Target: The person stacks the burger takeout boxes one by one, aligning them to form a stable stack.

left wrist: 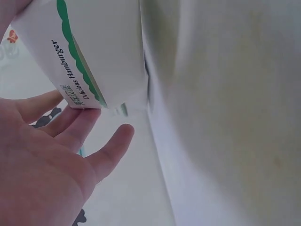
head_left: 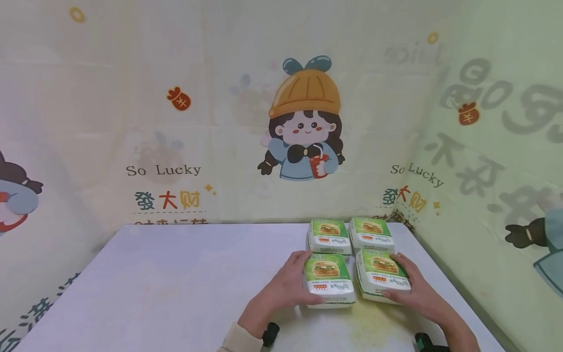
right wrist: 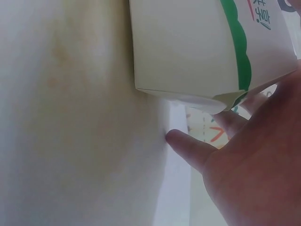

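Four-sided hamburger boxes, white and green with a burger picture on top, stand in two rows at the table's right. My left hand (head_left: 286,283) holds the front left hamburger box (head_left: 330,281), its thumb along the near side and fingers at the left side. The front right hamburger box (head_left: 381,275), turned slightly, is held by my right hand (head_left: 423,292), thumb on the near edge and fingers on the right side. In the left wrist view, little and ring fingers lie below the box (left wrist: 103,42). The right wrist view shows the other box's plain wall (right wrist: 183,47).
Directly behind the held boxes stand a back left hamburger box (head_left: 329,236) and a back right hamburger box (head_left: 372,233), near the far edge of the white table (head_left: 176,288). A printed cloth backdrop (head_left: 237,195) rises behind the table and along its right side.
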The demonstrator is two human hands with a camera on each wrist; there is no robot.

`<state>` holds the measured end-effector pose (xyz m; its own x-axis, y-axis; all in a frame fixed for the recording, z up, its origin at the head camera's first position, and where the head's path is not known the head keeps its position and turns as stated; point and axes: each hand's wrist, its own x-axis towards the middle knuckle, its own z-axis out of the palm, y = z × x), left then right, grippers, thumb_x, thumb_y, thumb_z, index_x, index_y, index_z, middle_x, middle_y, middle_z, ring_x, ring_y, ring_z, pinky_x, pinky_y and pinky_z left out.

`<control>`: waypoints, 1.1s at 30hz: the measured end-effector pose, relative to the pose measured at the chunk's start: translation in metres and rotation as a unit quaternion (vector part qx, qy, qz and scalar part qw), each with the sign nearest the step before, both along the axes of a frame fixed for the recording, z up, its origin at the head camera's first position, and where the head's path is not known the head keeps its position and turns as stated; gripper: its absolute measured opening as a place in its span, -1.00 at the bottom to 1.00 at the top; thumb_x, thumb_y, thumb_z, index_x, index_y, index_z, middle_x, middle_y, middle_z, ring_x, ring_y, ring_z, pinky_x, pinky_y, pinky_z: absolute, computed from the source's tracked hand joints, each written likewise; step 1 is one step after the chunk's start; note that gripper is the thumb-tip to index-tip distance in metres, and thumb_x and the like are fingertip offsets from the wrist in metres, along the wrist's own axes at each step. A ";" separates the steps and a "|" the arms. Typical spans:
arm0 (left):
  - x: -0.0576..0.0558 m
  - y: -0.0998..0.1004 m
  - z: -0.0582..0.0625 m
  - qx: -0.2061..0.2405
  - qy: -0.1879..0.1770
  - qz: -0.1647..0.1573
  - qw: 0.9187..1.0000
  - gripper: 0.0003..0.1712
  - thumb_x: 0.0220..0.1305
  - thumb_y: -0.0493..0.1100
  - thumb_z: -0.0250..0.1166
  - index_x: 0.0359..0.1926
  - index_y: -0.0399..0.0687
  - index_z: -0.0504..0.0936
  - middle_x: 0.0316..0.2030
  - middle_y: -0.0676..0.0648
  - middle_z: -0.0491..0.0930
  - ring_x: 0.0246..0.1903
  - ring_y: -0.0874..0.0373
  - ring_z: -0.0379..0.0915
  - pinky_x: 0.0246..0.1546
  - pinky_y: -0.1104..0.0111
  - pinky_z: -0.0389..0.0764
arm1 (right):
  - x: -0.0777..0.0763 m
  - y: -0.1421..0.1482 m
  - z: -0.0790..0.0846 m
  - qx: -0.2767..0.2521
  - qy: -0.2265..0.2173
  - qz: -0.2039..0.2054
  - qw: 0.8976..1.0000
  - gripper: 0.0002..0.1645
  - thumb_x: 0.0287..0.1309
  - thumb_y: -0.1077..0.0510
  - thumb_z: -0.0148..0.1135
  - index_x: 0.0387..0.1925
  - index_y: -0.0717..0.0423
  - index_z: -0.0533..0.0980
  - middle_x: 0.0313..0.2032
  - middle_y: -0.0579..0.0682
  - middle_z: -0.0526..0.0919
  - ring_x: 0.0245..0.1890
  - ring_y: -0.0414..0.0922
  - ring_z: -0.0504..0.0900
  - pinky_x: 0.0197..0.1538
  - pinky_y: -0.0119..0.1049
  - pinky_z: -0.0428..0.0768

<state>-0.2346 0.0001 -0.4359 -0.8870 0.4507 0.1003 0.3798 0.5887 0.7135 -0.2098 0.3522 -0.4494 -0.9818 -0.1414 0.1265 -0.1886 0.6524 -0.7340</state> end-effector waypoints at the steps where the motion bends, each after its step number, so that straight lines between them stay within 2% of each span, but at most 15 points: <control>1: 0.001 -0.002 0.001 0.000 0.004 0.001 1.000 0.29 -0.18 0.26 0.59 0.51 0.01 0.13 0.38 0.01 0.20 0.20 0.13 0.32 0.25 0.18 0.47 | 0.000 -0.001 0.000 0.000 -0.002 0.000 1.000 0.14 0.06 0.06 0.42 0.52 0.11 -0.05 0.48 0.47 -0.23 0.41 0.47 -0.11 0.16 0.46 0.16; 9: 0.006 -0.018 0.008 0.000 0.029 -0.002 1.000 0.24 -0.19 0.31 0.56 0.48 0.05 0.20 0.40 0.04 0.20 0.24 0.11 0.31 0.22 0.18 0.48 | 0.000 -0.005 -0.003 0.012 -0.012 -0.006 1.000 0.14 0.08 0.03 0.41 0.53 0.08 -0.06 0.48 0.44 -0.20 0.40 0.41 -0.07 0.15 0.40 0.22; 17: 0.014 -0.047 0.012 -0.009 0.047 0.006 0.999 0.22 -0.17 0.32 0.55 0.47 0.00 0.23 0.42 0.05 0.18 0.24 0.09 0.34 0.10 0.18 0.53 | 0.000 -0.005 -0.001 0.021 -0.009 -0.005 1.000 0.12 0.07 0.03 0.41 0.52 0.08 -0.03 0.47 0.45 -0.18 0.39 0.40 -0.04 0.13 0.30 0.26; 25: 0.023 -0.073 0.013 -0.017 0.032 0.034 0.999 0.23 -0.17 0.33 0.53 0.48 0.02 0.21 0.44 0.07 0.15 0.22 0.09 0.34 0.05 0.12 0.53 | 0.000 -0.004 -0.001 0.023 -0.005 -0.007 1.000 0.13 0.06 0.02 0.41 0.51 0.10 -0.03 0.46 0.47 -0.18 0.38 0.42 -0.04 0.14 0.40 0.23; 33: 0.020 -0.090 0.011 -0.026 0.032 0.033 0.999 0.24 -0.16 0.34 0.53 0.49 0.01 0.20 0.45 0.03 0.15 0.28 0.07 0.30 0.17 0.06 0.51 | 0.001 -0.004 0.000 0.019 -0.007 -0.008 1.000 0.13 0.07 0.03 0.42 0.51 0.13 -0.04 0.46 0.50 -0.19 0.38 0.45 -0.06 0.15 0.43 0.21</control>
